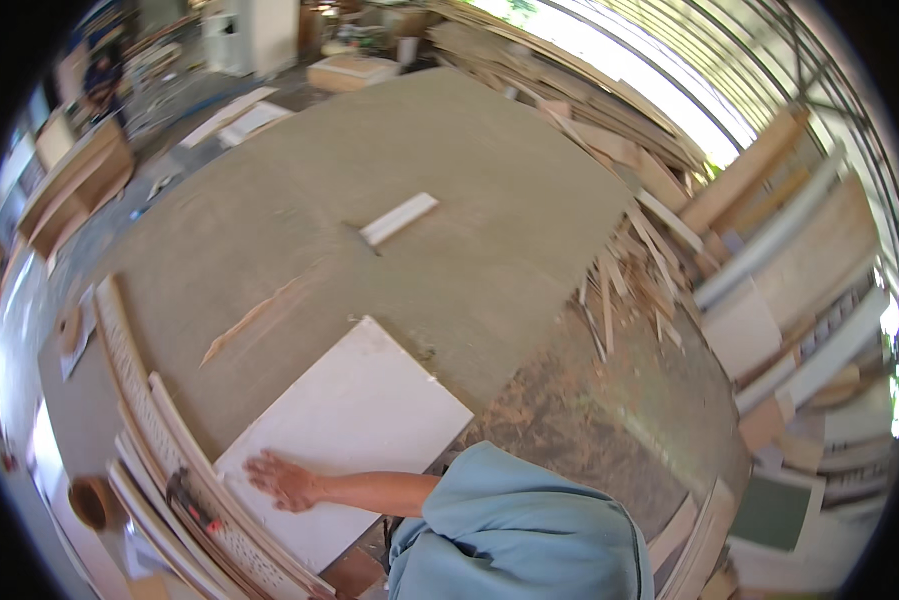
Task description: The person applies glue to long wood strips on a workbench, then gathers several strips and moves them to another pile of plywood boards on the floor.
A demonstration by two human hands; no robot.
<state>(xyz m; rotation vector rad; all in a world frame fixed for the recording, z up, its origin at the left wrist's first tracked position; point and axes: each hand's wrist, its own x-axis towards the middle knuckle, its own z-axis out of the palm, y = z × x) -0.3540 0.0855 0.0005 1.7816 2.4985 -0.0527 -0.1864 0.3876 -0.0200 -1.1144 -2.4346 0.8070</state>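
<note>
My right hand lies palm down with fingers spread on a white rectangular board. The fingers point left, near the board's left corner, and hold nothing. My bare forearm crosses the board from the right, out of a light blue sleeve. The board lies flat at an angle on the floor, beside long pale wooden mouldings. On these mouldings rests a dark hammer-like tool with some red on it. My left hand is not seen.
A short white strip lies on the grey-brown floor ahead. Wood offcuts are heaped at the right, with planks stacked behind. Panels lean along the right side. A person is at the far left, near a curved wooden piece.
</note>
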